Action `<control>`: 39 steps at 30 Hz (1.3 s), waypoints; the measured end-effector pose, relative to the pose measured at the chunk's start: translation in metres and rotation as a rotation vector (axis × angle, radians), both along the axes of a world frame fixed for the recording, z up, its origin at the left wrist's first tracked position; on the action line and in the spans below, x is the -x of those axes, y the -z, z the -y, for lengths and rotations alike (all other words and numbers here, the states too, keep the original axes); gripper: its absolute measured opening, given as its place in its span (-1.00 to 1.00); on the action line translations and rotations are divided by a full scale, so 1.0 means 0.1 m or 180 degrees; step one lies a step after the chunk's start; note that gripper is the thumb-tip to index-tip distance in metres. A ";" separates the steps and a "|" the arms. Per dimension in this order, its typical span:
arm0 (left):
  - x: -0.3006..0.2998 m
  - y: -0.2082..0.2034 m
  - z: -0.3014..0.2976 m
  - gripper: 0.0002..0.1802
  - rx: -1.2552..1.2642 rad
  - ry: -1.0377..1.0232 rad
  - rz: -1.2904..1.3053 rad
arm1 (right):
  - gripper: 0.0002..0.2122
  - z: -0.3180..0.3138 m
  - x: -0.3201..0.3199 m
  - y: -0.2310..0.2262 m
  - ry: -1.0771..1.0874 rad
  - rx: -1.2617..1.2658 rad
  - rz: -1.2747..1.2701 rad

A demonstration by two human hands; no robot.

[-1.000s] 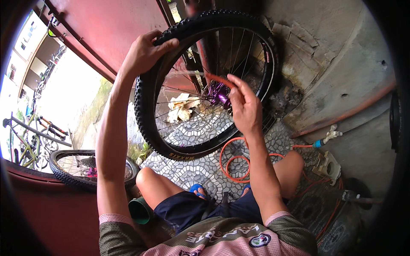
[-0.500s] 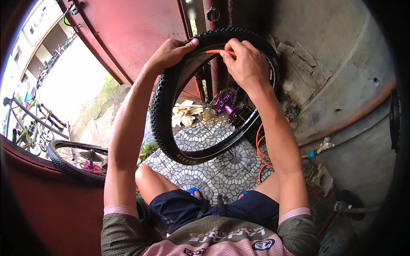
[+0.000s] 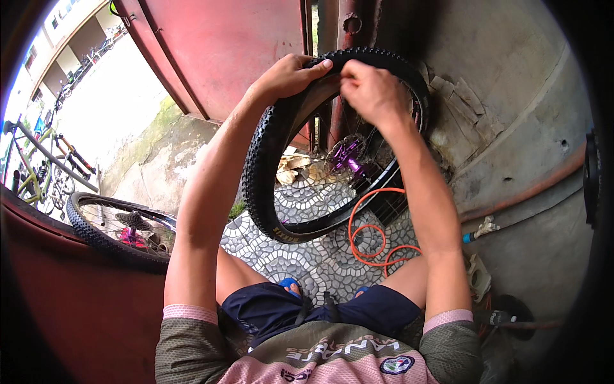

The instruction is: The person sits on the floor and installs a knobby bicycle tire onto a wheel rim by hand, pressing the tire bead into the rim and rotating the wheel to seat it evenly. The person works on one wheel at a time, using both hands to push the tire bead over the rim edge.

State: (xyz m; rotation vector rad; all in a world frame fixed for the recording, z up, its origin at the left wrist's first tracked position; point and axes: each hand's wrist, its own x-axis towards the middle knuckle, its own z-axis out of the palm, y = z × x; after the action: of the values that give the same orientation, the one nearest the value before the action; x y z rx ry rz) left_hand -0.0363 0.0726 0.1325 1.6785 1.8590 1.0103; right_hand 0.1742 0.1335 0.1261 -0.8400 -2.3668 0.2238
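A black knobbly bicycle tyre [image 3: 257,173] stands upright in front of me on a spoked wheel with a purple hub [image 3: 347,157]. Its left side bulges away from the black rim [image 3: 377,185]. My left hand [image 3: 295,78] wraps round the top left of the tyre, thumb lying over the tread. At the inner edge of the upper tyre, my right hand [image 3: 377,96] is closed with curled fingers. Motion blurs those fingertips, and whatever they pinch is hidden. A thin orange hose [image 3: 350,238] loops over the floor below my right forearm.
A second wheel [image 3: 105,237] with a pink hub leans at the left. Bicycles [image 3: 45,160] stand beyond it outside. A red metal door [image 3: 224,51] is behind the tyre, and a concrete wall [image 3: 524,128] curves along the right. Patterned stone tiles [image 3: 281,259] cover the floor.
An orange tube-like piece showed in my right fingers at the tyre; it no longer shows there. More orange hose loops are visible on the floor. The view has shifted; my left hand keeps its hold.
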 end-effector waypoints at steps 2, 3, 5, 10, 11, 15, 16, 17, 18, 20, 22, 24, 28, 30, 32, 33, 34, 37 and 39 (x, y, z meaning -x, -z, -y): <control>0.06 0.01 0.00 -0.33 0.0128 -0.0035 0.0002 | -0.83 0.36 0.22 0.11 -0.0002 -0.0371 0.0307; 0.12 0.01 0.01 -0.33 0.0187 -0.0027 -0.0028 | -0.83 0.43 0.26 0.11 -0.0142 -0.0436 0.0410; 0.11 0.09 0.01 -0.32 0.0036 -0.0018 -0.0113 | -0.84 0.20 0.15 0.00 0.0066 -0.0062 0.0269; 0.17 0.06 0.00 -0.23 0.0049 -0.0193 -0.0209 | -0.84 0.56 0.46 0.35 -0.0100 -0.0265 0.0522; 0.21 0.06 0.00 -0.24 0.0049 -0.0011 0.0040 | -0.85 0.72 0.47 0.36 -0.0502 -0.0273 0.0683; 0.24 0.14 -0.02 -0.33 -0.0057 -0.0003 -0.0183 | -0.87 0.08 0.27 0.25 0.0169 -0.0215 -0.0247; 0.22 0.15 -0.04 -0.33 -0.0057 -0.0013 -0.0131 | -0.89 -0.06 0.21 0.25 0.0396 -0.0155 -0.0149; 0.25 0.15 -0.03 -0.33 -0.0020 -0.0059 -0.0132 | -0.88 0.09 0.33 0.32 0.0472 -0.0092 -0.0039; 0.27 0.12 -0.03 -0.32 -0.0007 -0.0097 -0.0125 | -0.87 0.34 0.51 0.37 0.0555 -0.0054 0.0077; 0.28 0.15 -0.07 -0.33 0.0006 -0.0008 -0.0115 | -0.84 0.73 0.77 0.74 -0.0286 -0.0117 0.0719; 0.34 0.20 -0.02 -0.34 0.0001 0.0044 -0.0047 | -0.82 0.82 0.76 0.74 -0.0558 -0.0045 0.0605; 0.34 0.19 -0.03 -0.34 0.0096 0.0022 -0.0008 | -0.84 0.42 0.67 0.59 0.0004 0.0073 0.0200; 0.31 0.15 -0.11 -0.30 -0.0001 -0.0069 0.0079 | -0.83 0.24 0.53 0.35 0.0469 0.0020 -0.0094; 0.28 0.14 -0.12 -0.30 -0.0014 -0.0184 0.0082 | -0.80 0.68 0.75 0.60 0.0014 0.0028 0.0430; 0.32 0.14 -0.05 -0.33 0.0081 -0.0073 0.0025 | -0.81 0.83 0.78 0.63 -0.0461 0.0031 0.0487; 0.31 0.16 -0.01 -0.34 0.0117 -0.0040 0.0105 | -0.83 0.63 0.75 0.57 -0.0185 0.0348 0.0563; 0.29 0.17 0.00 -0.35 0.0153 -0.0006 0.0186 | -0.84 0.37 0.64 0.50 0.0120 0.0366 0.0032; 0.24 0.15 0.00 -0.34 0.0179 0.0060 0.0196 | -0.83 -0.01 0.31 0.23 0.0553 0.0330 -0.0196; 0.24 0.14 -0.03 -0.34 0.0211 -0.0090 0.0107 | -0.83 0.19 0.42 0.31 0.0540 0.0406 -0.0188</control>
State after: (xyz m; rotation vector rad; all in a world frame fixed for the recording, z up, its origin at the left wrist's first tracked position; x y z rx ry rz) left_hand -0.0599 0.0760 0.1181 1.5921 1.8786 0.9715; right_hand 0.1325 0.1144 0.0954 -1.0742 -2.2307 0.3277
